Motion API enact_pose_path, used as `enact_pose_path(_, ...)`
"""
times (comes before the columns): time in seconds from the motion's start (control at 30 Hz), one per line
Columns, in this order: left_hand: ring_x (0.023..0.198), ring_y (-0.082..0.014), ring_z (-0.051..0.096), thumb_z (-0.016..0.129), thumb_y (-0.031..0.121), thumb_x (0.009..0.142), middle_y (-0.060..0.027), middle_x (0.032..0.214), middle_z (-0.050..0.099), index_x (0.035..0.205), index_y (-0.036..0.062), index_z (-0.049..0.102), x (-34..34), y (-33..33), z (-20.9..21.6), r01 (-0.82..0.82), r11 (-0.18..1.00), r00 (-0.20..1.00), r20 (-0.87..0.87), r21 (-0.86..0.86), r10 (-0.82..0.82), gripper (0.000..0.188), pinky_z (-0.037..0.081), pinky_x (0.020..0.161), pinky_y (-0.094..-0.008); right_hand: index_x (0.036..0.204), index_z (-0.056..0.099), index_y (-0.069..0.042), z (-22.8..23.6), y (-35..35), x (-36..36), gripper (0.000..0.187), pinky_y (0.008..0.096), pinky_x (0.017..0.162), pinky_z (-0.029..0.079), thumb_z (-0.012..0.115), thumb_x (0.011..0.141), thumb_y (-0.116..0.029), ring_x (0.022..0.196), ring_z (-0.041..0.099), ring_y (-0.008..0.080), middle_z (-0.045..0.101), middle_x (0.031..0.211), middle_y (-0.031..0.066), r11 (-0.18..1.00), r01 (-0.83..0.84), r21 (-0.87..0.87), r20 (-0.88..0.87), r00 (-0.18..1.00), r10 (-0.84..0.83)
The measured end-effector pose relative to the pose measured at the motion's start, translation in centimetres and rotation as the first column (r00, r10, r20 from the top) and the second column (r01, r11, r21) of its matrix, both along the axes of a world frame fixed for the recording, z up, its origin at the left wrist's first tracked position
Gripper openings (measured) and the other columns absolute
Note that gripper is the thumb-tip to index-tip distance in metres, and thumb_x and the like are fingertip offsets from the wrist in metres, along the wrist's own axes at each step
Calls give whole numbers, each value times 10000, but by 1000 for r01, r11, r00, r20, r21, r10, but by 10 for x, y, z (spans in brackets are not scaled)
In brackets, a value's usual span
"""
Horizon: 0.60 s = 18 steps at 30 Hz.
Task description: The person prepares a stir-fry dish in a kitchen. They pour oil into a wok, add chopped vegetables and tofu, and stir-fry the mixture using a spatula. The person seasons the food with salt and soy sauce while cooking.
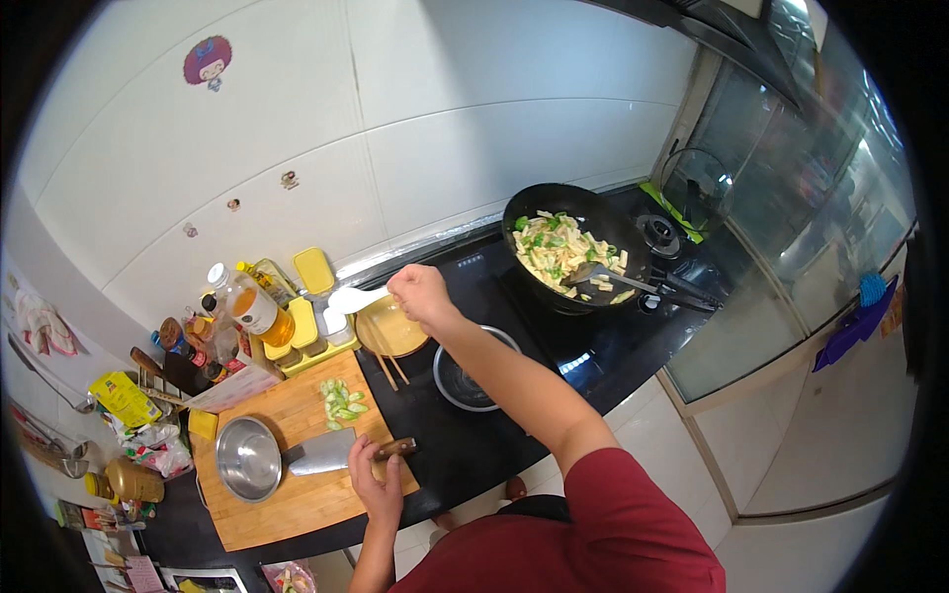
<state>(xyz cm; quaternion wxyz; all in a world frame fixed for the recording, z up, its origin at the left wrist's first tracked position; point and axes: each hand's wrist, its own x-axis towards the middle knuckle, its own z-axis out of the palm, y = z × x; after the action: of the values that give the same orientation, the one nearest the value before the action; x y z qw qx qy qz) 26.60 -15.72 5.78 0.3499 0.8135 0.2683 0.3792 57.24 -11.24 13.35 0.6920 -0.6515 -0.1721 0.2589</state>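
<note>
"What's the right hand [420, 294] doing?"

"It's closed, with the fingers pinched on the handle of a white, short-handled spoon [348, 299]."

"Where's that spoon, exactly?"

"On the far side of the bench [423, 420], its head pointing left, over or near a small square container with white contents [337, 324]. Just right of that sits a round yellowish bowl [400, 331], with a pair of thin wooden chopsticks [389, 362] slanting out over its near side."

"And the left hand [377, 482]?"

"Nearer the body, loosely open with the fingers parted. It's at the broad steel cleaver with a brown wooden handle [324, 453], right about where blade meets handle. I can't tell whether it presses on it."

"What's the cleaver lying on?"

"A pale wooden chopping board [306, 509]. There's a round, shiny steel bowl [248, 459] to its left and some sliced green-and-white pieces [342, 403] beyond."

"Anything to the right?"

"A deep black wok [608, 222], far right, holding pale strips with green pieces [559, 252]."
</note>
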Motion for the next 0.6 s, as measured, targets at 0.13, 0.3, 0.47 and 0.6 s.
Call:
enact_pose_path(0.13,1139,-371,555,700,20,821,-224,1256,546,1098,-6,576,-18,16,-4,-45,999,999,-18,-19,44,305,426,996,-410,741,655,-18,3,9,-13,75,274,403,359,663,789,-76,488,507,99,589,614,40,994,-32,103,-154,987,48)
enact_pose_path(0.3,1175,-365,540,684,13,817,-222,1264,551,1097,0,576,-20,30,-6,-20,996,1000,4,-86,21,300,403,1022,-420,853,610,-44,52,-53,19,51,214,374,289,641,872,-80,452,408,58,531,653,24,985,103,137,-200,977,-75)
enact_pose_path(0.47,1213,-370,524,673,5,804,-219,1271,555,1106,4,574,-5,36,-7,40,996,999,16,-84,-38,318,385,1047,-432,819,665,-30,70,-158,104,72,336,595,456,625,847,-84,615,584,184,611,693,83,797,594,108,721,505,-474)
enact_pose_path(0.6,1225,-370,517,672,2,800,-210,1275,556,1106,6,574,9,34,-5,101,992,995,10,-73,-100,322,379,1055,-436,885,585,-51,94,-214,121,40,462,631,502,613,857,-56,729,619,376,607,800,152,664,730,164,978,-32,-206)
